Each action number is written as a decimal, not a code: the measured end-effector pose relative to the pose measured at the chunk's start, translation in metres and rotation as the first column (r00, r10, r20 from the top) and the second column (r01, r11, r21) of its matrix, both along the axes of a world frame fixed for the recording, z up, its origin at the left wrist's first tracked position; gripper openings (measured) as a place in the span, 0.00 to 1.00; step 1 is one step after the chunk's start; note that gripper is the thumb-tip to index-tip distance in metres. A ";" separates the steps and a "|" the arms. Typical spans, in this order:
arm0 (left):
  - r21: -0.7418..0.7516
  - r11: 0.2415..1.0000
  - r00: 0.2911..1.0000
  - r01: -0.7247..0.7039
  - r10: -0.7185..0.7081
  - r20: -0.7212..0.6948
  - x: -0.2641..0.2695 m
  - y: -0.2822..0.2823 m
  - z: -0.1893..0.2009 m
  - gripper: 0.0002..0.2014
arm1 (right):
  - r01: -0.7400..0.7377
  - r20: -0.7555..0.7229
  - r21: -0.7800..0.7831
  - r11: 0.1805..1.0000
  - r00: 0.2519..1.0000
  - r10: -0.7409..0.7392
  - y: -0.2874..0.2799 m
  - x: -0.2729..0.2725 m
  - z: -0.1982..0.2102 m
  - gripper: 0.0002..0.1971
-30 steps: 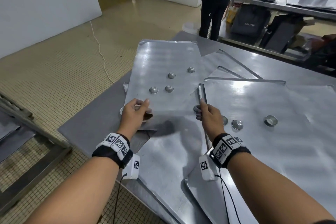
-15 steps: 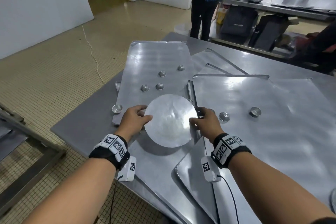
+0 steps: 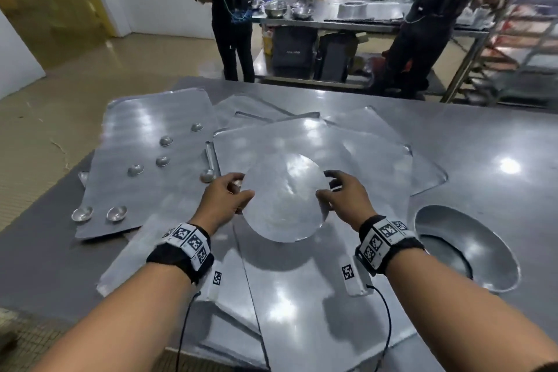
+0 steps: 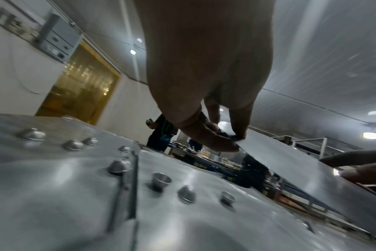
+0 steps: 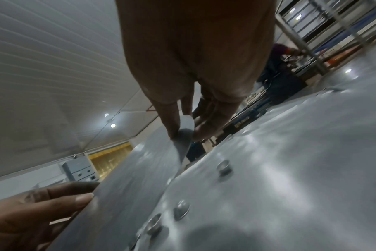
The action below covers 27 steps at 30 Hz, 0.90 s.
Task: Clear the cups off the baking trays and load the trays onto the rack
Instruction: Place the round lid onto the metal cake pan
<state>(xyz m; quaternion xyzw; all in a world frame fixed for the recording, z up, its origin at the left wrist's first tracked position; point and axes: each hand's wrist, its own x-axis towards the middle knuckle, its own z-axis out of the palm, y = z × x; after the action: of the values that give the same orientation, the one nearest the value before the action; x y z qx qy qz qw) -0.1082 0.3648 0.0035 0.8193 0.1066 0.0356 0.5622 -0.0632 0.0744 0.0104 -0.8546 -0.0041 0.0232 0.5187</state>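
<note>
Both hands hold a thin round metal disc (image 3: 283, 199) level above the overlapping baking trays. My left hand (image 3: 243, 187) pinches its left edge, thumb on top. My right hand (image 3: 324, 184) pinches the right edge. The left wrist view shows the pinch (image 4: 236, 141) and three small cups (image 4: 161, 180) on the tray beneath the disc (image 4: 301, 169). The same cups (image 5: 181, 208) appear below the disc (image 5: 129, 186) in the right wrist view. The left tray (image 3: 145, 190) carries several small metal cups (image 3: 165, 140), most of them upside down.
More trays (image 3: 377, 160) lie stacked askew across the steel table (image 3: 483, 136). A round sunken opening (image 3: 465, 248) sits in the table at the right. A metal rack (image 3: 498, 39) stands at the far right. Three people stand by a counter (image 3: 362, 21) beyond the table.
A second ago both hands were low at the tray edges with no disc showing. They have since raised the round disc and carried it right, over the middle tray.
</note>
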 end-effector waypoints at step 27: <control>0.299 0.935 0.941 0.190 -0.261 0.216 0.011 -0.376 0.013 0.18 | 0.346 0.077 0.014 0.938 0.935 -0.346 -0.356 -0.060 -0.010 0.17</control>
<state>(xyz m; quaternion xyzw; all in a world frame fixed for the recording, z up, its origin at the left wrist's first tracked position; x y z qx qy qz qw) -0.0969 -0.0107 0.0170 0.8846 -0.0672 0.0887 0.4529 -0.1228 -0.2820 0.0002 -0.8422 0.1260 -0.1017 0.5143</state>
